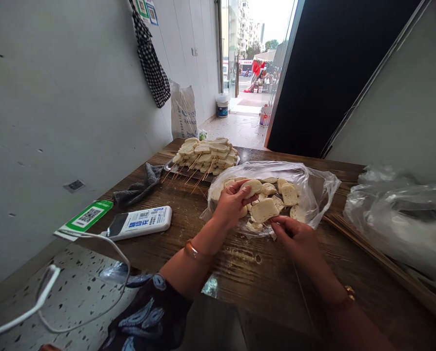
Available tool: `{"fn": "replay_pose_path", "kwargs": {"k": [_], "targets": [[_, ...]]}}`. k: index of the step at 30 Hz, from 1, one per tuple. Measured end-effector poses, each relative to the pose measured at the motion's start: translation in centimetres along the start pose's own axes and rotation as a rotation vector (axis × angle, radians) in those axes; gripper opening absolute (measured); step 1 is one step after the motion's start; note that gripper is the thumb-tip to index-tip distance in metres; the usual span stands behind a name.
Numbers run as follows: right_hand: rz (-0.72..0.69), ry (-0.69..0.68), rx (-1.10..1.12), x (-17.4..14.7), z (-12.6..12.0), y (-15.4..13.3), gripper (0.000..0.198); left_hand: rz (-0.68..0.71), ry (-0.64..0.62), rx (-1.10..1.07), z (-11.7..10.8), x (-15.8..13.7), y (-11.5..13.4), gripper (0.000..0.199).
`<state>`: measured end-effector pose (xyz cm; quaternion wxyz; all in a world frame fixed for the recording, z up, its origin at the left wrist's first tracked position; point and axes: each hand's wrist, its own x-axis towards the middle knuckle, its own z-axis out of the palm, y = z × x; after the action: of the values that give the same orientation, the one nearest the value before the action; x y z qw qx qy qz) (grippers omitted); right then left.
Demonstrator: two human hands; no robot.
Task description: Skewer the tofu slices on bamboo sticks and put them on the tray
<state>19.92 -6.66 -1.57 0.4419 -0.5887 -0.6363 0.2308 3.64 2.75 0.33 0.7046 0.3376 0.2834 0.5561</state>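
My left hand [234,197] is closed around a pale, spongy bread slice [252,187], holding it above an open clear plastic bag. My right hand [294,236] is pinched around a thin wooden skewer [301,285], whose length trails down below the palm. Its fingertips are at the lower edge of another flat bread slice [264,210]; whether the skewer's tip is in that slice I cannot tell. More loose slices [289,194] lie in the plastic bag [318,187] under and behind my hands.
Behind the bag, a metal tray [171,166] carries a heap of skewered slices [207,152], sticks toward me. A grey cloth [145,183], a white device [141,223] and a green QR card [89,214] lie left. Long skewers [353,236] and crumpled plastic [397,204] lie right.
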Motion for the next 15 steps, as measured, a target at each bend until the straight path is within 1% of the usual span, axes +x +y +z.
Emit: {"fn": "replay_pose_path", "kwargs": {"k": [8, 15], "targets": [[-0.047, 0.047, -0.025, -0.08, 0.34, 0.31, 0.024, -0.048, 0.036, -0.031, 0.23, -0.12, -0.18, 0.028], [-0.056, 0.051, -0.017, -0.01, 0.3, 0.27, 0.024, -0.052, 0.011, -0.046, 0.49, -0.4, -0.42, 0.03]]}}
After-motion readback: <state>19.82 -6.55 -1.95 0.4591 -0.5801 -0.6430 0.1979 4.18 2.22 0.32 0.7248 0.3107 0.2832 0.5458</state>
